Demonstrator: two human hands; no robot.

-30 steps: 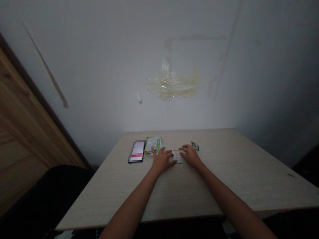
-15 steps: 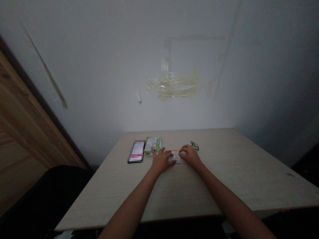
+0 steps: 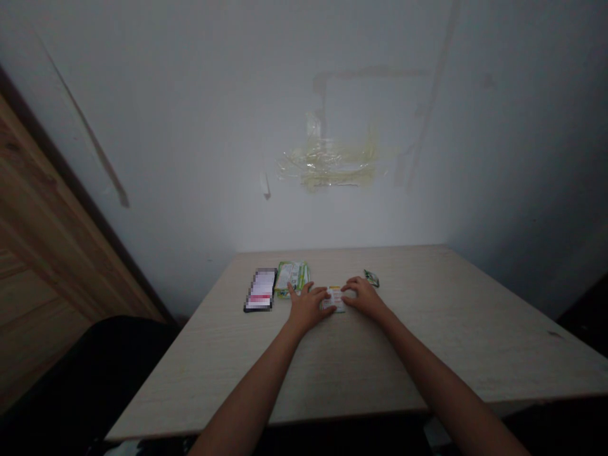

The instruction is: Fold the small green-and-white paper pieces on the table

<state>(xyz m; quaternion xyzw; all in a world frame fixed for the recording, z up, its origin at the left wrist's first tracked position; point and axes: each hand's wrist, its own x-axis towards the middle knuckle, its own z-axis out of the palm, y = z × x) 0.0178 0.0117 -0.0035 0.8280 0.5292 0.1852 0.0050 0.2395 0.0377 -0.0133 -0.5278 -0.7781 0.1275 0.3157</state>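
Observation:
Between my two hands a small white printed packet [image 3: 337, 298], with a yellow band along its far edge, lies flat on the table [image 3: 351, 361]. My left hand [image 3: 308, 308] rests at its left side, fingers spread, the thumb and a fingertip on or against it. At the right edge is my right hand [image 3: 363, 296], its fingers bent but apart, the tips touching or very close to the packet. Beyond the left fingers lies a larger green and white plastic packet [image 3: 293, 276]. A small dark green sachet [image 3: 372, 277] sits just past my right hand.
A phone [image 3: 260, 289] with a blurred lit screen lies left of the green and white packet. The white wall [image 3: 190, 158], bearing strips of clear tape [image 3: 332, 166], rises behind the table. A wooden door or panel [image 3: 57, 234] and a dark shape [image 3: 95, 373] are at the left.
My right fingertips have shifted very slightly at the packet's right edge. My left hand and the other things stay put.

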